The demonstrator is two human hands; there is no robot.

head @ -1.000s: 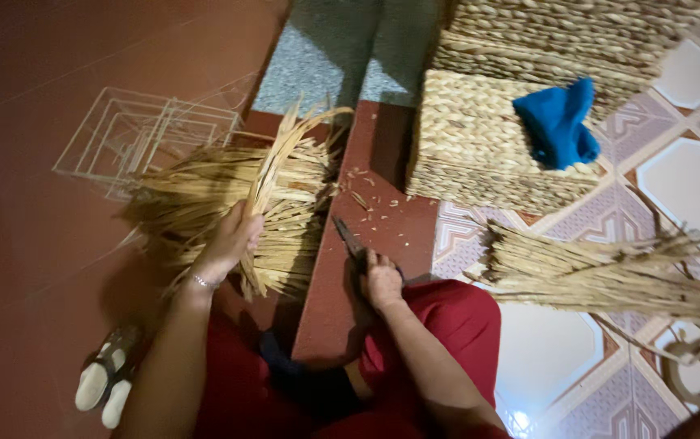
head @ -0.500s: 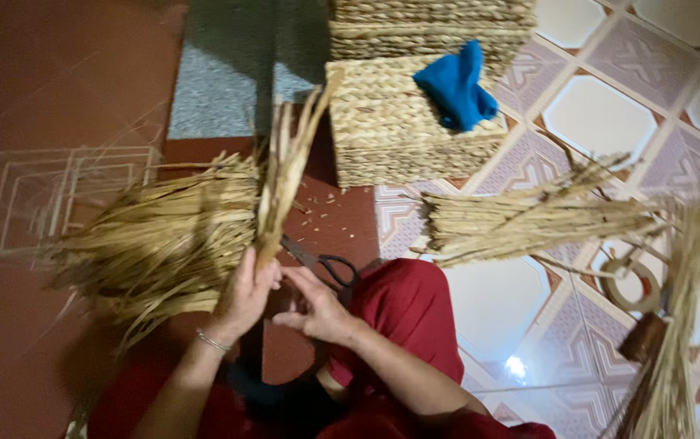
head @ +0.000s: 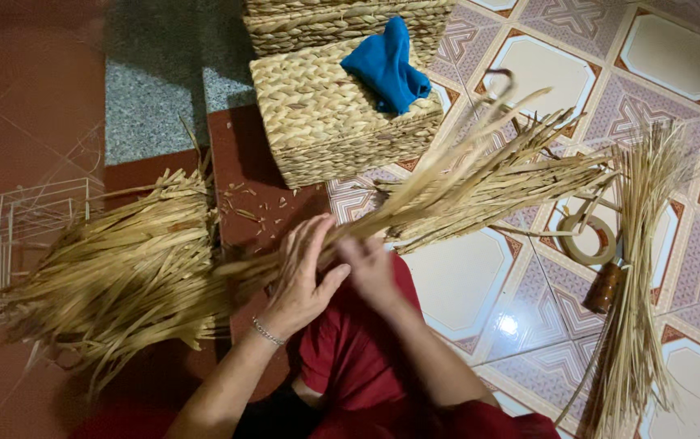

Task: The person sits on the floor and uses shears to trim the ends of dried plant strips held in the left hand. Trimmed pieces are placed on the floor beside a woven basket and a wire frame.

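Both hands (head: 330, 272) on straw bundle (head: 464, 183) — woven basket (head: 326, 122) behind, blue cloth (head: 386, 65)

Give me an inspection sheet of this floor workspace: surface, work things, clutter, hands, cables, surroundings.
Surface: tiled floor, patterned on the right, plain red-brown on the left.
Work things: straw bundle held across the lap; loose straw pile on the left.
Clutter: straw scraps, tape roll, a third straw sheaf with a brown handle.
Hands: left hand and right hand both grip the bundle.
Cables: nothing seen.
Surroundings: woven baskets with a blue cloth on top; white wire frame at far left.
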